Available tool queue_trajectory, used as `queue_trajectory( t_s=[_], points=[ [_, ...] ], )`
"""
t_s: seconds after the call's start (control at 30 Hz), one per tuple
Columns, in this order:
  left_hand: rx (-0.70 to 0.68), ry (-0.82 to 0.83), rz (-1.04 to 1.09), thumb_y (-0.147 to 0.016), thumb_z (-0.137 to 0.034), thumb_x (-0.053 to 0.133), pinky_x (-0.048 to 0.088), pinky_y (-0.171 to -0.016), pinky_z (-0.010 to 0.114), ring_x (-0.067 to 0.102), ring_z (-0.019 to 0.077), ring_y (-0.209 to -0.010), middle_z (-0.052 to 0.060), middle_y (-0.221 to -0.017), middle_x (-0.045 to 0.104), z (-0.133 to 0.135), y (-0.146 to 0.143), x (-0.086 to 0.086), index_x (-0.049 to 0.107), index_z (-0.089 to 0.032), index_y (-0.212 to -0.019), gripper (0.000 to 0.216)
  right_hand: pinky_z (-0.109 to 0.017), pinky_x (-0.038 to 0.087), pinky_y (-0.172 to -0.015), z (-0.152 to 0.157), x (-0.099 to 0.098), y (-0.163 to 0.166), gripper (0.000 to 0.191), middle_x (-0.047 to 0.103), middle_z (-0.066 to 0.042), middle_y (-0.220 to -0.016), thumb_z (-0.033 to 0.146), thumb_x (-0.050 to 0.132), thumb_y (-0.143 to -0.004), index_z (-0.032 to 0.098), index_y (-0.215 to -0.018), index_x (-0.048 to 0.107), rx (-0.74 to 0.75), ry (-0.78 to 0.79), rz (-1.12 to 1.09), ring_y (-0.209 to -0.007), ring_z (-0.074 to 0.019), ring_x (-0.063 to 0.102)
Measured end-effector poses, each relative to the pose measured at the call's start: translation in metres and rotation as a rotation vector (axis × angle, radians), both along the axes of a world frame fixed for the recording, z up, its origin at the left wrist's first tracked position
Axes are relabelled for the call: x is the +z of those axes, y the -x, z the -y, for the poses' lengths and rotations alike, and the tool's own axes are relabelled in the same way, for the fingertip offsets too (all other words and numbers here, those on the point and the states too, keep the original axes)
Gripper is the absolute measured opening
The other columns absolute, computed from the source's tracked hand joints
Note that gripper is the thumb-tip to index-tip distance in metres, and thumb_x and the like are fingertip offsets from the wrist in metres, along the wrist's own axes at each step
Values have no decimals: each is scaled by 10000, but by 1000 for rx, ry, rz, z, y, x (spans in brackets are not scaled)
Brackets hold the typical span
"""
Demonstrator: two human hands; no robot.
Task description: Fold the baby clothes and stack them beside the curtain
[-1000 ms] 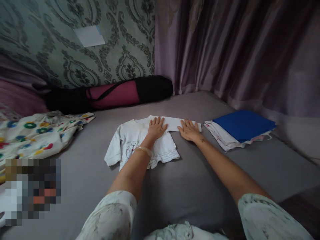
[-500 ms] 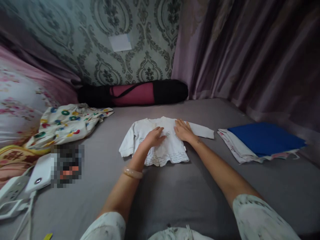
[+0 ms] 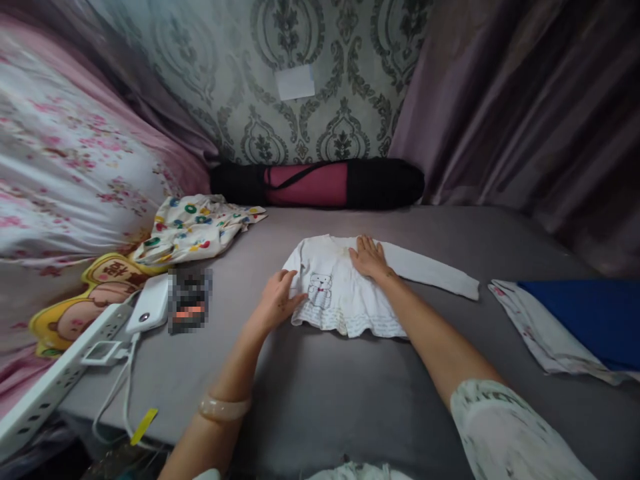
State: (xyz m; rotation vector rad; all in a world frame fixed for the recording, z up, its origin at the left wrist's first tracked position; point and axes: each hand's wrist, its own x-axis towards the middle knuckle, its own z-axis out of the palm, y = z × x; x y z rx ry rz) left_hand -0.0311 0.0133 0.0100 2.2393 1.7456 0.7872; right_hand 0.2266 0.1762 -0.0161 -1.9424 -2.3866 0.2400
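Observation:
A small white long-sleeved shirt (image 3: 357, 303) lies spread on the grey bed sheet, with a bear drawing on its front and small print along the ruffled hem. My right hand (image 3: 369, 257) presses flat on its upper chest, fingers stretched out. At the shirt's left edge is my left hand (image 3: 279, 299), thumb and fingers apart, over the left sleeve; the hand hides the cuff. The other sleeve (image 3: 435, 270) stretches out to the right.
Folded cloths with a blue one (image 3: 575, 313) on top lie at right. A patterned garment (image 3: 195, 230), a white power bank (image 3: 149, 303), a power strip (image 3: 65, 370) and cables are at left. A black and pink long bag (image 3: 310, 185) rests against the wall.
My left hand has moved from the shirt's middle to its left sleeve, uncovering the bear drawing. My right hand stays on the chest. The view has turned left.

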Motion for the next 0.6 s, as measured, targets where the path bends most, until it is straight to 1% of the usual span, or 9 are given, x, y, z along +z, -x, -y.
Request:
queue_trajectory(
  t_s=[0.07,0.13,0.23,0.3,0.37,0.47,0.6],
  points=[
    [32,38,11,-812,-424,652,445,-994,436,531,282,-1156,154,-1252,527,11,11,-4,498,-189,-1286,552,-472,108,-1167,0,4,2,646,149,-143,-1601,435,171,-992,66,-1520,215,-8,30,3,-1467,-257,124],
    [52,86,16,-810,-408,655,438,-1007,422,516,274,-1174,151,-1269,515,19,19,-7,476,-195,-1305,568,-483,112,-1164,2,10,10,619,186,-151,-1592,395,185,-990,60,-1507,252,9,-3,-10,-1464,-266,140],
    [73,128,-18,-827,-340,629,415,-1034,412,484,261,-1211,131,-1300,499,24,24,-10,448,-217,-1312,533,-451,90,-1173,8,18,36,587,229,-139,-1582,349,192,-986,71,-1494,288,142,-75,-61,-1464,-244,147],
    [75,131,-61,-844,-314,600,414,-1029,414,479,258,-1211,114,-1314,499,25,23,-10,448,-235,-1297,484,-421,82,-1179,11,20,57,585,215,-118,-1590,354,197,-987,91,-1503,276,254,-41,-89,-1468,-224,137],
    [69,134,-115,-866,-301,566,432,-995,409,499,258,-1174,100,-1287,531,24,21,-8,467,-240,-1262,412,-410,74,-1182,11,19,77,592,196,-112,-1595,369,206,-990,95,-1512,256,317,11,-94,-1471,-219,125],
    [68,143,-188,-888,-274,521,455,-947,386,534,255,-1110,85,-1172,604,25,15,-2,526,-235,-1166,281,-407,65,-1183,7,15,97,609,206,-127,-1591,394,201,-996,72,-1510,250,312,33,-81,-1471,-228,122],
    [43,125,-219,-894,-231,472,454,-946,365,560,240,-1087,81,-1088,652,25,9,3,597,-231,-1008,169,-429,73,-1182,3,9,105,640,203,-129,-1591,433,178,-997,57,-1509,254,265,20,-68,-1470,-240,119]
  ],
)
